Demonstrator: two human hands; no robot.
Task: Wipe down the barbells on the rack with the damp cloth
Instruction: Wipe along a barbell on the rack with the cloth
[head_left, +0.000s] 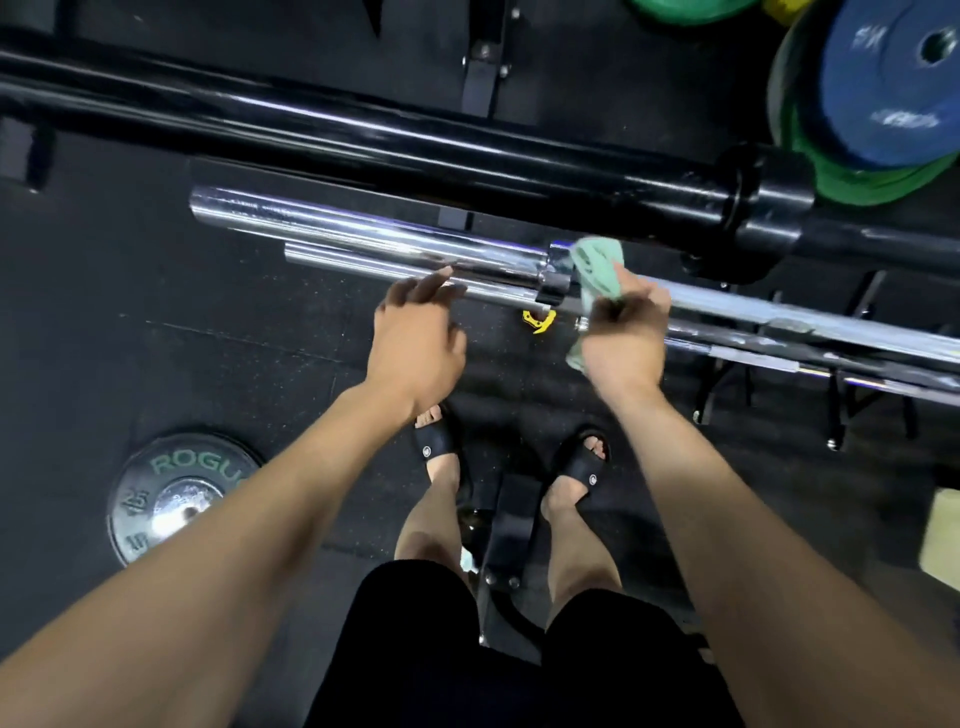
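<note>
Several barbells lie side by side across the view. A chrome barbell (363, 236) runs from the left sleeve to the right, and a thick black barbell (363, 137) lies behind it. My right hand (623, 343) grips a light green cloth (597, 267) wrapped over the chrome bar's shaft, just right of its collar. My left hand (415, 338) hovers with relaxed fingers over the sleeve of a nearer chrome bar (363, 262), fingertips at or just above it.
Blue and green weight plates (883, 93) stack at the top right. A black plate (171, 504) lies on the floor at the left. A yellow clip (537, 320) lies on the dark mat beneath the bars. The black rack frame (506, 540) stands between my feet.
</note>
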